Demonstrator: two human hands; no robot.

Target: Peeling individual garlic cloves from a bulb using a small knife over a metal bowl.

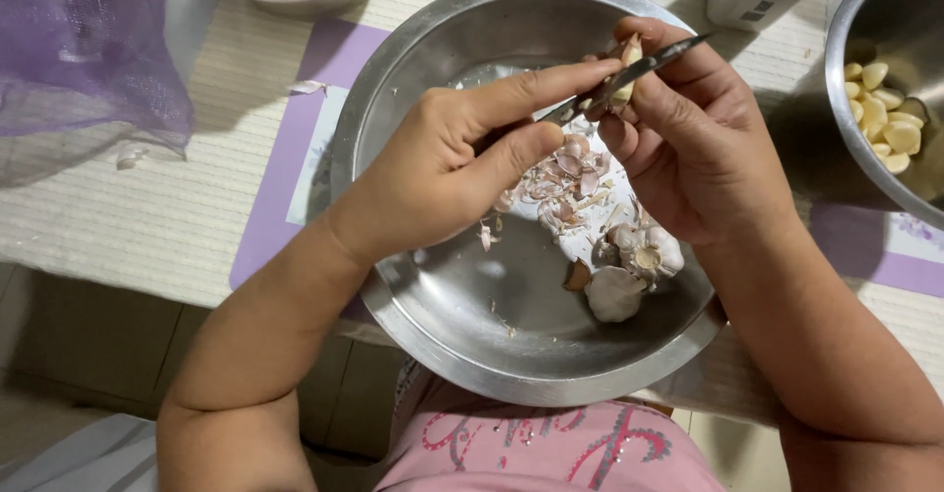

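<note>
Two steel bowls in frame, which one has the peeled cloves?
The bowl at the right edge: it holds bare yellowish peeled cloves. The big centre bowl holds only papery skins and unpeeled garlic.

Table [147, 217] surface covered with a pale ribbed mat [118, 187] (purple placemats [285, 187] laid over it). Tiled floor [69, 354] visible beneath the table edge. Lighting even.

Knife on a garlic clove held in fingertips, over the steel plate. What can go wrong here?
1. The knife blade crosses the clove pinched in the right hand; a slip could nick those fingers.
2. The left hand grips the knife near the blade, so control may be poor.
3. The plate overhangs the table edge above the lap; a push might tip the skins out.
</note>
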